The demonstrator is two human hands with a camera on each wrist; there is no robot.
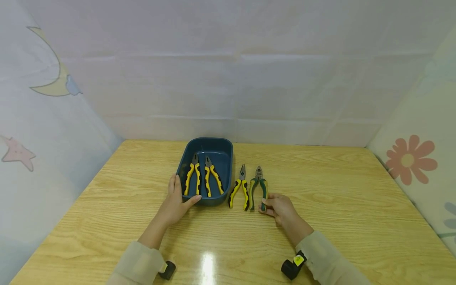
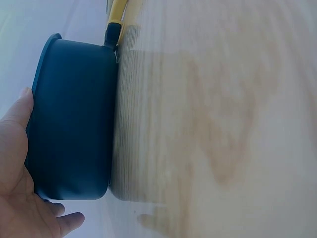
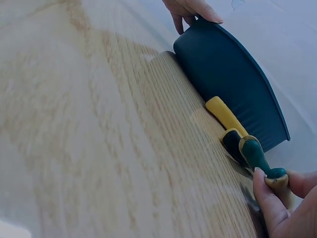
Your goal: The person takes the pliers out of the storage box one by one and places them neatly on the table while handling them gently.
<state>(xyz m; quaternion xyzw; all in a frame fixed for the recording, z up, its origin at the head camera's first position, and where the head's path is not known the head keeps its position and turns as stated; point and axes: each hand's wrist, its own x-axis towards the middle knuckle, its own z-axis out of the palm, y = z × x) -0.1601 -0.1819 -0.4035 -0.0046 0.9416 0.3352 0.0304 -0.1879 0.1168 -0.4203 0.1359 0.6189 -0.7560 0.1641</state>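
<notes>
A dark blue plastic bin (image 1: 203, 201) stands on the table, with two pairs of yellow-and-black pliers (image 1: 192, 178) (image 1: 213, 178) lying inside. My left hand (image 1: 175, 206) holds the bin's near left corner, thumb at the front rim and fingers along the left side; the left wrist view shows this hand (image 2: 15, 168) against the bin's outer wall. Right of the bin lie yellow-and-black long-nose pliers (image 1: 243, 174). Beside them are green-handled pliers (image 1: 259, 174), jaws pointing away. My right hand (image 1: 281, 208) pinches their right handle near its end between thumb and fingers.
The wooden table (image 1: 335, 190) runs back to a pale cloth wall (image 1: 303, 87). Printed cloth stands at both sides, with a red flower (image 1: 407, 160) on the right. Black wrist cameras (image 1: 292, 269) sit at both sleeves.
</notes>
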